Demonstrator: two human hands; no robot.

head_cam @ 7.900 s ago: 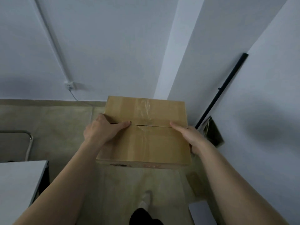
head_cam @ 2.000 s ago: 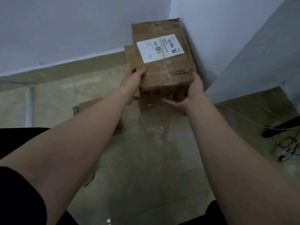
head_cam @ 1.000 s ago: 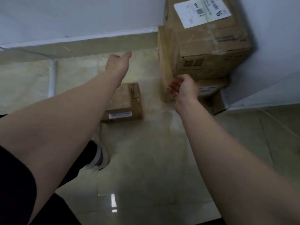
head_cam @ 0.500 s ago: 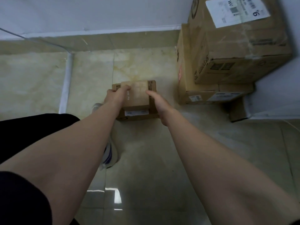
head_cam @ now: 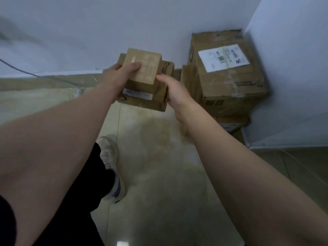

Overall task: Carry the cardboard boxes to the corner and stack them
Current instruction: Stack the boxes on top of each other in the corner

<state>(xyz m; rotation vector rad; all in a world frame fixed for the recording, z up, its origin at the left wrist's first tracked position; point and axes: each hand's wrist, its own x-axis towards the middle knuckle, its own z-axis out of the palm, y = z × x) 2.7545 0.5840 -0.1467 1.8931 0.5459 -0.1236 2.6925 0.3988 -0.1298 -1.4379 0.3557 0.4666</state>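
Two small cardboard boxes are lifted off the floor together. A little plain box rests on a wider flat box with a white label on its near side. My left hand grips their left side, thumb on the top box. My right hand holds the right side. To the right, in the corner, a large cardboard box with a white shipping label sits on a stack of lower boxes.
White walls meet at the corner behind the stack. Glossy beige floor tiles lie below. My leg in dark trousers and a white shoe stand at lower left. A thin cable runs along the skirting at left.
Half a second ago both hands closed on the small boxes on the floor. Now the boxes are raised off the floor, held left of the corner stack.
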